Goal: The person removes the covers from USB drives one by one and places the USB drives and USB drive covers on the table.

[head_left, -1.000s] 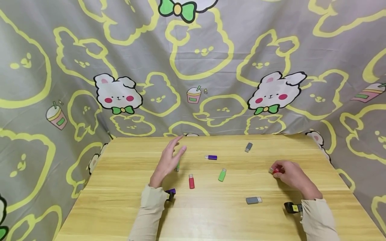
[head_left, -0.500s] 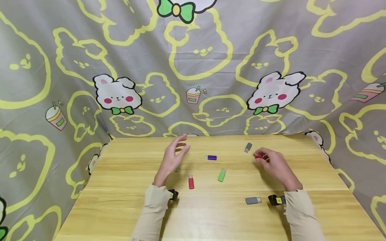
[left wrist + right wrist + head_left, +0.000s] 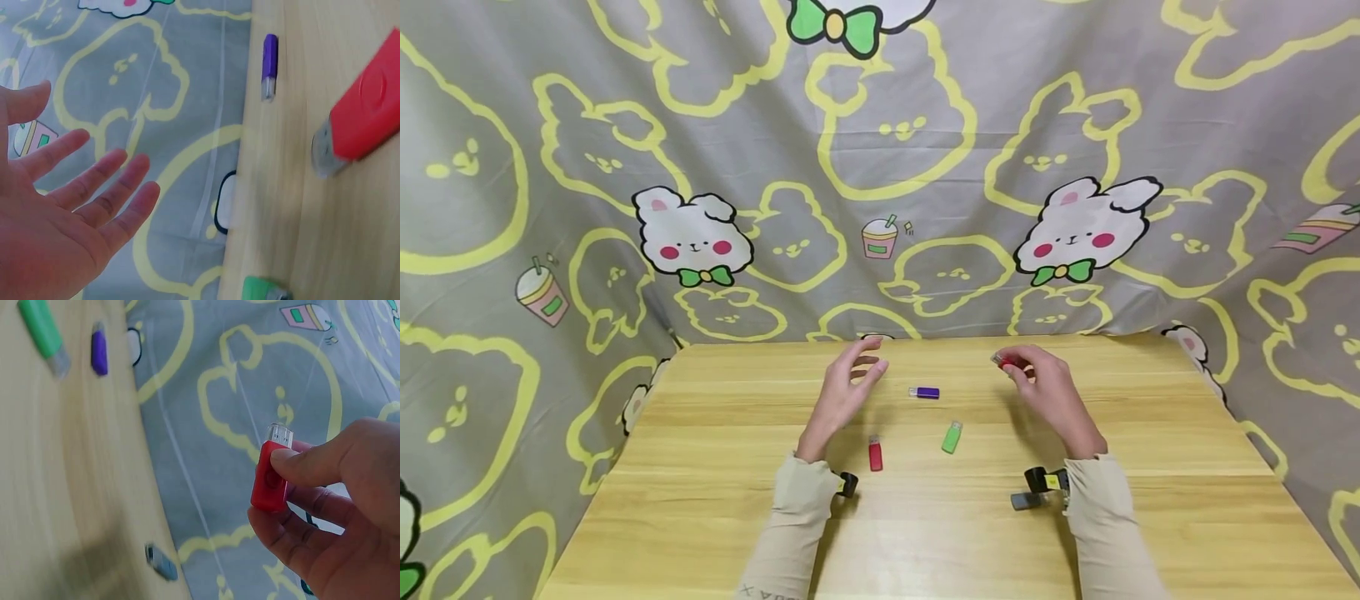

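Note:
My right hand [image 3: 1051,390] pinches a red USB stick [image 3: 270,477] between thumb and fingers, its metal plug pointing up in the right wrist view. Above the table's left half hangs my left hand [image 3: 844,398], fingers spread and holding nothing; the left wrist view shows its bare palm [image 3: 53,244]. Between the hands lie a purple stick [image 3: 928,393], a green stick [image 3: 952,437] and another red stick [image 3: 876,455]. A grey stick [image 3: 162,562] near the table's back edge is hidden behind the right hand in the head view.
Another grey stick [image 3: 1024,502] lies below my right wrist, partly covered by the wrist camera [image 3: 1036,480]. A green stick [image 3: 257,289] shows at the bottom of the left wrist view. Behind the wooden table [image 3: 670,500] hangs a patterned grey curtain [image 3: 820,142].
Carrying the red stick, my right hand has moved left and toward the back of the table. My left hand has shifted slightly right, still spread.

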Demonstrator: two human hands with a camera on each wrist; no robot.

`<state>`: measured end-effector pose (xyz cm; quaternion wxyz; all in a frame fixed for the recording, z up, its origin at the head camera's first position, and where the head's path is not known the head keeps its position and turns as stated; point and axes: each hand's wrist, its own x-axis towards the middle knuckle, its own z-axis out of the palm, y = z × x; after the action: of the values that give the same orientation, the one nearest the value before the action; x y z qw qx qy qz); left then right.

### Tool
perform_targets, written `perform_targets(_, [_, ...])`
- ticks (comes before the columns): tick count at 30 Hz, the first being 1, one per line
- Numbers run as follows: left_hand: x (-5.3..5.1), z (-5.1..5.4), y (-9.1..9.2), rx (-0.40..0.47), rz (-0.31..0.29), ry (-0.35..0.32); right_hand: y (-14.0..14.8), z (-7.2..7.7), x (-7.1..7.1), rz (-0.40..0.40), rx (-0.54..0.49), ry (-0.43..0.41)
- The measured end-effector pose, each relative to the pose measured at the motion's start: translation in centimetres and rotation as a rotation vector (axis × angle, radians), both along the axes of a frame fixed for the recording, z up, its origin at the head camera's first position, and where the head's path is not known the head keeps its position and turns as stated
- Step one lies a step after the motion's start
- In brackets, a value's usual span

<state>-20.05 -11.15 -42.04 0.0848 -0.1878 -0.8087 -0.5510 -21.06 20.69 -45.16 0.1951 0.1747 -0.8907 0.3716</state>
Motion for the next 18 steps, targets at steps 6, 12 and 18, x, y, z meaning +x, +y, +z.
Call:
perform_targets(6, [-0.2, -0.1, 0.8, 0.037, -0.013, -0.001, -1.6, 0.4, -0.5, 0.014, -0.048, 0.029])
perform_targets(12, [0.2, -0.3, 1.6, 0.031, -0.002, -0.014, -3.3, 1.0, -0.7, 0.033, -0.100, 0.019])
perform_targets(18, [0.4, -0.5, 2.4, 0.050, -0.010, 0.005, -4.6, 1.4, -0.7, 0.041, -0.170, -0.022])
